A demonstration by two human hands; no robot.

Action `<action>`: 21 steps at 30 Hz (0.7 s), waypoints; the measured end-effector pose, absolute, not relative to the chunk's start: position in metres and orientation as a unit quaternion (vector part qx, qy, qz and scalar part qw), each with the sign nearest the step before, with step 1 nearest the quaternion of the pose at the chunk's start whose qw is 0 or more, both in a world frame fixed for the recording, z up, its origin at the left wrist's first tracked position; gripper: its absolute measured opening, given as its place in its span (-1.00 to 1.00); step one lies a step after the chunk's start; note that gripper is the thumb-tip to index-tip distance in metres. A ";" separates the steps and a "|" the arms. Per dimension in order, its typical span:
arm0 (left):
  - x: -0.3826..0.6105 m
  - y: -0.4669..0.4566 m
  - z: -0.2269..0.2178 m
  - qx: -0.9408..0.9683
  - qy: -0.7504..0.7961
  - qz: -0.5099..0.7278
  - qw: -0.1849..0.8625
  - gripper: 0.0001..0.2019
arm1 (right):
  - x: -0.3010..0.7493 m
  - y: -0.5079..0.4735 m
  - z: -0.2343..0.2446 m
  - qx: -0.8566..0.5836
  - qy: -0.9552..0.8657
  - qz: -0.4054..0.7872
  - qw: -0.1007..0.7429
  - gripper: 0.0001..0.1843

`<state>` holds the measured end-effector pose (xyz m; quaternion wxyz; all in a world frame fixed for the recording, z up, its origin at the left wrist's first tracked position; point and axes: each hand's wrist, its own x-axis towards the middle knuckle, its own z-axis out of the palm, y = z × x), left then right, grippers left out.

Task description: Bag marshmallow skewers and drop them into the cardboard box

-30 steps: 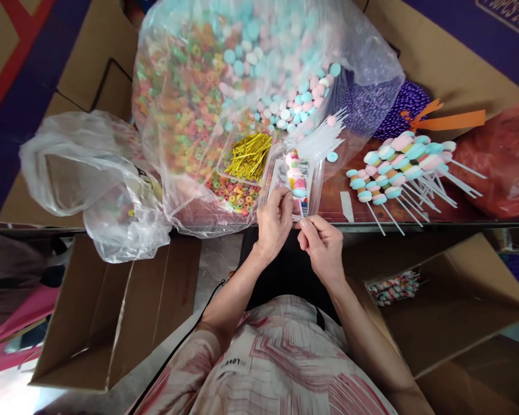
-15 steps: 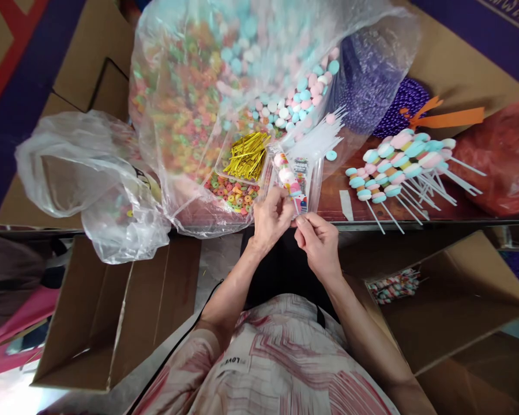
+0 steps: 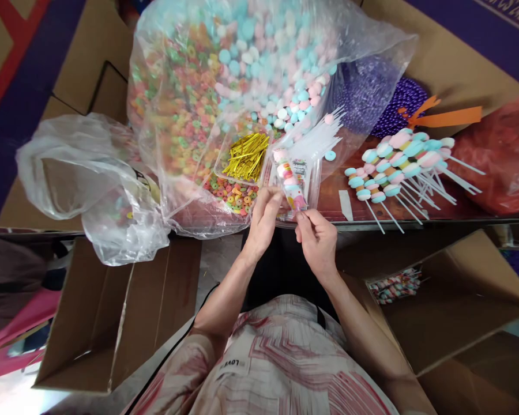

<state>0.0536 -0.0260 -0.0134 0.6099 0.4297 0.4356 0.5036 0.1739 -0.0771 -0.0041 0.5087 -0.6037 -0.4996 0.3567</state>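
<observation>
My right hand [image 3: 316,236] pinches the lower end of a candy skewer [image 3: 286,173], a pink, white and yellow stack in a clear printed wrapper. It slants up and away over an open plastic tray holding printed wrappers [image 3: 300,167]. Close beside the skewer's left side is my left hand [image 3: 263,222], its fingers stretched forward and not around it. Whether its fingertips brush the wrapper cannot be seen. Gold twist ties [image 3: 247,155] fill a small clear tray just beyond my left hand. White sticks [image 3: 318,138] lie behind the wrappers.
A big clear bag [image 3: 173,115] of ring and round candies covers the table's back. Finished candy skewers [image 3: 400,164] are piled at right, near purple beads [image 3: 400,106] and a red bag [image 3: 501,155]. Open cardboard boxes [image 3: 90,311] stand below the table edge on both sides.
My left hand has come away from the skewer's lower end, moving slightly left with its fingers straightening. The right hand keeps its pinch, and more of the wrapped skewer shows.
</observation>
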 end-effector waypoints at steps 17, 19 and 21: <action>0.074 -0.028 -0.008 0.286 0.335 0.507 0.741 -0.57 | 0.176 -0.081 0.001 -0.585 -0.504 0.405 0.489 -0.65; 0.072 -0.029 -0.006 0.289 0.334 0.518 0.732 -0.59 | 0.175 -0.078 0.001 -0.585 -0.498 0.419 0.484 -0.65; 0.070 -0.030 -0.005 0.282 0.332 0.538 0.722 -0.61 | 0.173 -0.074 0.002 -0.591 -0.495 0.420 0.479 -0.70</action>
